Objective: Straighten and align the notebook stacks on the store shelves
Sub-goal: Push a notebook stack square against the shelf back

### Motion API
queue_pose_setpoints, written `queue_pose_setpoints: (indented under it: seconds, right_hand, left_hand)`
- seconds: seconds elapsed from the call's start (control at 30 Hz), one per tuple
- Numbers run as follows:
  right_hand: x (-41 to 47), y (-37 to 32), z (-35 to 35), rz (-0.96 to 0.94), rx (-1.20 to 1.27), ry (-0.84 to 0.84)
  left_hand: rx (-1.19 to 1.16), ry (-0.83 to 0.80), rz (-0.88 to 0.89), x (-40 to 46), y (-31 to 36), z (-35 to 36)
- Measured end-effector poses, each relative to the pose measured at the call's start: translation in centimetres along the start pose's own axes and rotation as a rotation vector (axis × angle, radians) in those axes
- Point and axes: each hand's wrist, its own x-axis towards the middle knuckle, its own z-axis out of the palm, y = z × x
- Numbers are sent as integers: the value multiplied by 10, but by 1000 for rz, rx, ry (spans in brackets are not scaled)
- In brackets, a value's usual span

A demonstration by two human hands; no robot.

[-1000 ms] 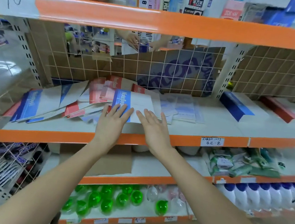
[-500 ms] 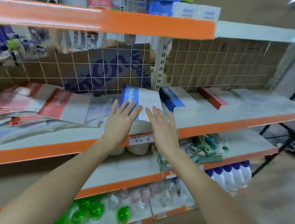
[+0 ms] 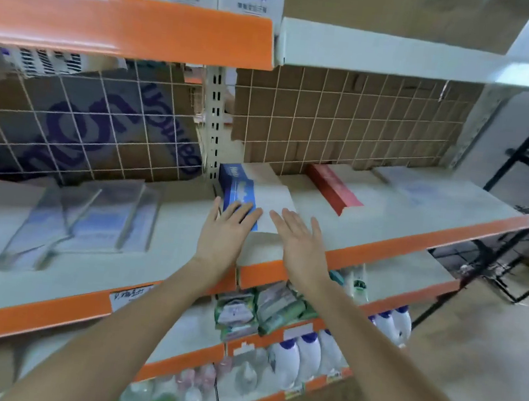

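Both hands flat, fingers straight: left hand (image 3: pixel 225 229) and right hand (image 3: pixel 298 238) press the blue-spined notebook stack (image 3: pixel 253 199), slid rightward along the shelf (image 3: pixel 383 243) since a second ago; now beside the upright (image 3: pixel 214 122), nearly aligned.

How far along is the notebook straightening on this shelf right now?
Looks done: the red-spined stack lies squared. In hand: the left hand and right hand lie flat on the blue-spined notebook stack. Left: the loose notebooks fanned out on the left of the shelf.
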Motion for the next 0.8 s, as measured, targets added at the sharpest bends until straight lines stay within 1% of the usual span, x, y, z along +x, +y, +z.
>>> queue_pose_setpoints:
  seconds: [0.07, 0.17, 0.23, 0.3, 0.4, 0.5, 0.6, 0.67, 0.8]
  right_hand:
    - [19, 15, 11, -4, -22, -48]
    - [44, 35, 26, -4, -43, -184]
    - [59, 47, 34, -24, -53, -246]
    - [73, 57, 40, -50, -56, -248]
    - [87, 66, 47, -77, -29, -271]
    - [101, 72, 49, -109, 66, -315]
    - [111, 81, 48, -133, 246, -349]
    - [113, 88, 49, -135, 338, -333]
    - [120, 104, 55, -113, 436, -268]
  left_hand:
    - [-25, -16, -21, 16, 1, 14]
    - [-40, -76, -33, 32, -2, 33]
    - [-33, -134, -24, 41, -7, 42]
    - [-30, -178, -16, 47, -13, 48]
    - [-62, -205, -60, 53, -20, 52]
    - [-57, -227, -134, 58, -22, 52]
    - [-97, -223, -256, 61, -22, 53]
    - [-129, -202, -308, 62, -21, 52]
    - [-88, -130, -349, 61, -19, 51]
